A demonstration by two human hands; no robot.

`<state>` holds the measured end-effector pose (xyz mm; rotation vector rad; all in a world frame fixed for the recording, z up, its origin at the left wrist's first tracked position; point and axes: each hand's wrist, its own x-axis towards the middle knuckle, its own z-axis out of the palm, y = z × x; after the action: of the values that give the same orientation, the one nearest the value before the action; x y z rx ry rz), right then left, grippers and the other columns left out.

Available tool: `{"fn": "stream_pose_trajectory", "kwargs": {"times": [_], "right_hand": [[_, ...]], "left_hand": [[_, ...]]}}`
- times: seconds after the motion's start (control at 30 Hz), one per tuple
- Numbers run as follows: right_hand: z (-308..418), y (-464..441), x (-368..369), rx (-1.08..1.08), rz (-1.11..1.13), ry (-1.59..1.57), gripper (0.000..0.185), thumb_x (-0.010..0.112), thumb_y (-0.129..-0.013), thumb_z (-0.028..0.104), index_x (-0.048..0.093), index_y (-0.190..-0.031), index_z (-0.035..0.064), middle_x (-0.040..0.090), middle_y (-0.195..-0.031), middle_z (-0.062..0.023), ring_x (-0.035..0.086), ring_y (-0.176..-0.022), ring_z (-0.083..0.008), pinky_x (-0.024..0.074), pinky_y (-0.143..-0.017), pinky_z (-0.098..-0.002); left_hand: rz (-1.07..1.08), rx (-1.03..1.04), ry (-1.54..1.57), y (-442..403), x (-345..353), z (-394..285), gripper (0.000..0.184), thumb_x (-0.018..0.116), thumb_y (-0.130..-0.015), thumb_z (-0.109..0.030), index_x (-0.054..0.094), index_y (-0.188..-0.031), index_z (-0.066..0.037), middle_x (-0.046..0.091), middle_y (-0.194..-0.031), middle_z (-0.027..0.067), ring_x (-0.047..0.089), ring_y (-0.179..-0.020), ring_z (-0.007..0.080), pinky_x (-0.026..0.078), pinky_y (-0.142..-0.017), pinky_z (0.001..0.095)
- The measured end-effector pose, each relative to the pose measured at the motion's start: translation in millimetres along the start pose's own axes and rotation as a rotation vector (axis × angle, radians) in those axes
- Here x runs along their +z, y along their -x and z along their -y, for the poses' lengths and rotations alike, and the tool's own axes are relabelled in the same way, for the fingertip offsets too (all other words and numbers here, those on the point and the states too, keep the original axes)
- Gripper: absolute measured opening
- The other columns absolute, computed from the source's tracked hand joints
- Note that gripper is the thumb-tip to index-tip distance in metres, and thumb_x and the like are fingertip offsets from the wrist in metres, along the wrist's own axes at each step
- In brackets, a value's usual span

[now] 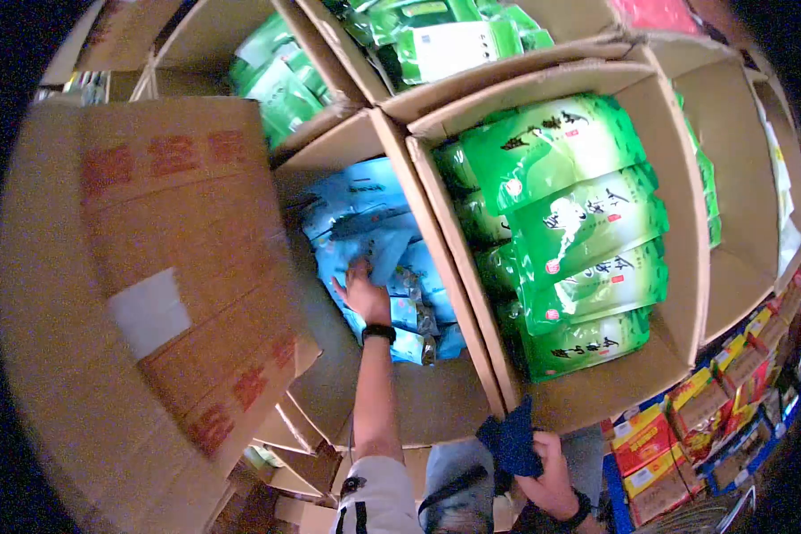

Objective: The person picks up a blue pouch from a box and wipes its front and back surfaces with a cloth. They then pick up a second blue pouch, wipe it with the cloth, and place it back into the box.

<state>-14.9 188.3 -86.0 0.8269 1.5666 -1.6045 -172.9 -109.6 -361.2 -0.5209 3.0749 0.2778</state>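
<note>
My left hand reaches into a cardboard box of blue plastic bags. Its fingers close on the near edge of one blue bag, with one finger sticking out to the left; the thumb is hidden. Below that bag lie smaller blue packets with clear, shiny ends. Down at the front, by the box rim, my right hand grips a dark blue cloth, bunched up. Both wrists wear a dark band.
Right of the blue bags stands a box with green bags stacked in overlapping rows. More boxes of green bags are behind. A large cardboard flap with red print rises at left. Red and yellow packages sit lower right.
</note>
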Motion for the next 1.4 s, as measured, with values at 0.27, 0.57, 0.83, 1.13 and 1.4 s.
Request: {"fn": "stream_pose_trajectory", "kwargs": {"times": [0.27, 0.57, 0.83, 1.13, 1.4], "right_hand": [[80.9, 36.1, -17.9, -0.658, -0.003, 0.632, 0.039, 0.060, -0.059, 0.003, 0.056, -0.098, 0.0021, 0.052, -0.103, -0.0142, 0.045, -0.110, -0.0326, 0.0315, -0.098, -0.0422], [172.3, 139.6, -19.0, -0.726, 0.042, 0.503, 0.044, 0.057, -0.073, 0.001, 0.043, -0.115, 0.0008, 0.052, -0.110, -0.0160, 0.050, -0.107, -0.0278, 0.0362, -0.095, -0.0324], [234.6, 186.5, 48.6, -0.997, 0.323, -0.010, 0.055, 0.054, -0.078, -0.008, 0.030, -0.126, 0.0037, 0.038, -0.125, -0.0137, 0.041, -0.114, -0.0197, 0.0313, -0.097, -0.0312], [206.5, 209.5, 71.1, -1.356, -0.098, 0.486, 0.055, 0.042, -0.085, 0.003, 0.023, -0.136, 0.0047, 0.008, -0.143, -0.0209, 0.011, -0.131, -0.0401, 0.0121, -0.107, -0.0435], [192.8, 233.5, 61.1, -1.543, 0.255, 0.647, 0.052, 0.049, -0.085, 0.016, 0.034, -0.135, 0.0117, 0.010, -0.146, -0.0173, -0.004, -0.129, -0.0502, 0.0042, -0.104, -0.0575]], "left_hand": [[0.114, -0.045, 0.391, 67.6, -174.9, -48.8, 0.014, 0.057, -0.071, -0.002, 0.059, -0.085, -0.005, 0.063, -0.100, 0.0076, 0.054, -0.101, 0.0257, 0.033, -0.094, 0.0415], [0.133, -0.336, 1.255, 121.6, -337.0, -116.5, 0.030, 0.049, -0.091, -0.026, 0.060, -0.092, 0.002, 0.053, -0.078, -0.0008, 0.044, -0.071, 0.0063, 0.039, -0.064, 0.0242], [0.157, -0.235, 1.650, 139.9, -496.3, -157.0, 0.031, 0.042, -0.095, -0.030, 0.057, -0.089, -0.004, 0.051, -0.075, -0.0049, 0.044, -0.069, 0.0028, 0.036, -0.060, 0.0202], [-0.086, -0.120, 1.586, 184.8, -555.8, -189.6, 0.049, 0.036, -0.096, -0.037, 0.042, -0.130, -0.004, 0.047, -0.082, -0.0026, 0.038, -0.074, 0.0077, 0.034, -0.071, 0.0224], [-0.064, 0.057, 1.564, 213.0, -593.3, -207.4, 0.054, 0.024, -0.096, -0.042, 0.026, -0.138, -0.007, 0.042, -0.130, 0.0113, 0.042, -0.116, 0.0201, 0.032, -0.100, 0.0319]]}}
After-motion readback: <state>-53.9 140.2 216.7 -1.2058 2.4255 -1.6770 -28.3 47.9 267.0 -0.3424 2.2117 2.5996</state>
